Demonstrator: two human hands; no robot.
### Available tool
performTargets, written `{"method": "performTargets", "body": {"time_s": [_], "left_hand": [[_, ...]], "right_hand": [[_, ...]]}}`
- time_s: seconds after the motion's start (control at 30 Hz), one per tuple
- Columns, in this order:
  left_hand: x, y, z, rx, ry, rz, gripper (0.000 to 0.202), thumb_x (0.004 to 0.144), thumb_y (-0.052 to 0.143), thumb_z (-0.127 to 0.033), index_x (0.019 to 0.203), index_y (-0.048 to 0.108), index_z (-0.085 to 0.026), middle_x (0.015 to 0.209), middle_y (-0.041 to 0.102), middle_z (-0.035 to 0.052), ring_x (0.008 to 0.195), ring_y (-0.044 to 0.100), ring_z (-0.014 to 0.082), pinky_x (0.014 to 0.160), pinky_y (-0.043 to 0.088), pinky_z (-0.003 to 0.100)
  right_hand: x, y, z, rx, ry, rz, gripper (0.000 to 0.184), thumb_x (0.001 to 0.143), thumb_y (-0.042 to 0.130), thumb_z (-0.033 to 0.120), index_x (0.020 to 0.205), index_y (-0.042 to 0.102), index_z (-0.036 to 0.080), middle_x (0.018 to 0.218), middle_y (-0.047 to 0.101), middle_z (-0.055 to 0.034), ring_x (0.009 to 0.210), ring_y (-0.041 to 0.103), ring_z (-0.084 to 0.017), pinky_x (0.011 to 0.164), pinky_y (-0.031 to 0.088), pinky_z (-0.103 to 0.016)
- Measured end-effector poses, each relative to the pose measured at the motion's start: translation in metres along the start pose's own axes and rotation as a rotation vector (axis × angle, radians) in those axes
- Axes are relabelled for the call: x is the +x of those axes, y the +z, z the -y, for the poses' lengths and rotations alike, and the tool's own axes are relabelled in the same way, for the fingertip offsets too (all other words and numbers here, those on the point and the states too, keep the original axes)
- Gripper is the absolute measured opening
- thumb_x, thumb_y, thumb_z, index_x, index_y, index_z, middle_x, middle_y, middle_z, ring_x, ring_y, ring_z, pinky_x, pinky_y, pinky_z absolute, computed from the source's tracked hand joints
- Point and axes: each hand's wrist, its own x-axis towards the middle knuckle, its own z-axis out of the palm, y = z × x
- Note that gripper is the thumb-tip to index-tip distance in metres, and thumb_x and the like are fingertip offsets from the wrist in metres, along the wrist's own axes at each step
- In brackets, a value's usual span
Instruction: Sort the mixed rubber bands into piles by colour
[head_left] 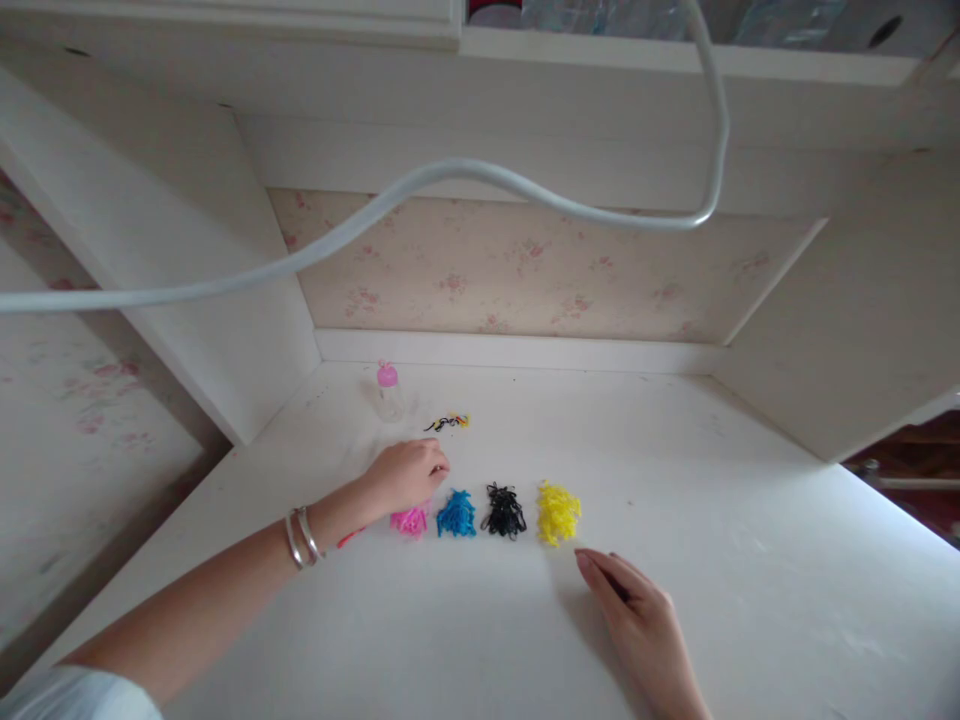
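Observation:
Four small heaps of tiny elastic bands lie in a row on the white desk (750,560): pink (409,520), blue (457,514), black (504,510) and yellow (557,512). My left hand (405,474), with two silver bangles on the wrist, hovers just above the pink heap with its fingers curled together in a pinch; what they hold is too small to see. My right hand (637,615) rests flat on the desk just right of and below the yellow heap, fingers stretched out. A small mixed clump of bands (450,422) lies behind the row.
A small clear bottle with a pink cap (388,392) stands at the back left of the desk. White side panels wall in the desk on both sides, with floral wallpaper behind. A white cable (450,175) hangs across the upper view.

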Motion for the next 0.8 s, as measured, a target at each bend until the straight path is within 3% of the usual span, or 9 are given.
{"method": "performTargets", "body": {"time_s": [0.1, 0.2, 0.37, 0.5, 0.63, 0.73, 0.8], "left_hand": [[-0.020, -0.008, 0.003, -0.045, 0.014, -0.041, 0.023, 0.086, 0.047, -0.027, 0.083, 0.070, -0.024, 0.089, 0.066, -0.0007, 0.079, 0.061, 0.0137, 0.074, 0.043, 0.023], [-0.055, -0.005, 0.003, -0.086, 0.002, -0.076, 0.026, 0.089, 0.043, -0.028, 0.088, 0.069, -0.026, 0.089, 0.067, -0.0006, 0.080, 0.061, 0.0132, 0.073, 0.044, 0.022], [-0.120, 0.025, 0.007, -0.220, -0.086, -0.224, 0.025, 0.089, 0.042, -0.028, 0.096, 0.066, -0.027, 0.093, 0.068, 0.0019, 0.084, 0.062, 0.0158, 0.078, 0.047, 0.026], [-0.153, 0.050, 0.017, -0.503, -0.239, -0.268, 0.023, 0.087, 0.046, -0.036, 0.094, 0.066, -0.025, 0.090, 0.070, 0.0019, 0.072, 0.063, 0.0140, 0.067, 0.050, 0.021], [-0.165, 0.062, 0.025, -0.684, -0.412, -0.339, 0.028, 0.086, 0.048, -0.041, 0.097, 0.064, -0.022, 0.082, 0.070, 0.0007, 0.069, 0.063, 0.0143, 0.064, 0.051, 0.020], [-0.165, 0.062, 0.028, -0.732, -0.447, -0.369, 0.029, 0.086, 0.048, -0.042, 0.101, 0.063, -0.021, 0.081, 0.069, 0.0000, 0.071, 0.064, 0.0145, 0.065, 0.050, 0.020], [-0.164, 0.061, 0.029, -0.741, -0.440, -0.378, 0.028, 0.086, 0.048, -0.041, 0.099, 0.063, -0.022, 0.081, 0.069, 0.0001, 0.072, 0.063, 0.0145, 0.066, 0.050, 0.020]], "right_hand": [[0.000, 0.001, 0.001, 0.014, 0.015, -0.005, 0.037, 0.082, 0.052, 0.048, 0.089, 0.072, 0.017, 0.076, 0.066, -0.0055, 0.073, 0.058, -0.018, 0.062, 0.045, -0.022], [0.001, -0.001, 0.004, 0.055, 0.038, 0.015, 0.037, 0.080, 0.054, 0.048, 0.090, 0.072, 0.018, 0.079, 0.067, -0.0057, 0.076, 0.059, -0.018, 0.064, 0.045, -0.023], [0.020, -0.019, 0.027, 0.033, -0.024, 0.366, 0.035, 0.080, 0.053, 0.049, 0.073, 0.070, 0.020, 0.072, 0.064, -0.0017, 0.070, 0.056, -0.016, 0.062, 0.044, -0.023], [0.056, -0.019, 0.063, -0.079, -0.139, 0.423, 0.034, 0.082, 0.049, 0.048, 0.078, 0.069, 0.021, 0.075, 0.065, -0.0018, 0.071, 0.056, -0.016, 0.063, 0.044, -0.024], [0.105, 0.018, 0.094, -0.258, -0.272, 0.374, 0.031, 0.085, 0.045, 0.040, 0.084, 0.071, 0.022, 0.084, 0.069, -0.0026, 0.076, 0.060, -0.017, 0.067, 0.044, -0.024], [0.142, 0.059, 0.105, -0.563, -0.330, 0.367, 0.030, 0.087, 0.042, 0.034, 0.090, 0.070, 0.026, 0.090, 0.070, -0.0001, 0.078, 0.061, -0.015, 0.070, 0.043, -0.023], [0.162, 0.084, 0.109, -0.634, -0.327, 0.350, 0.029, 0.086, 0.044, 0.032, 0.098, 0.069, 0.026, 0.096, 0.069, -0.0021, 0.083, 0.061, -0.017, 0.072, 0.042, -0.025]]}}
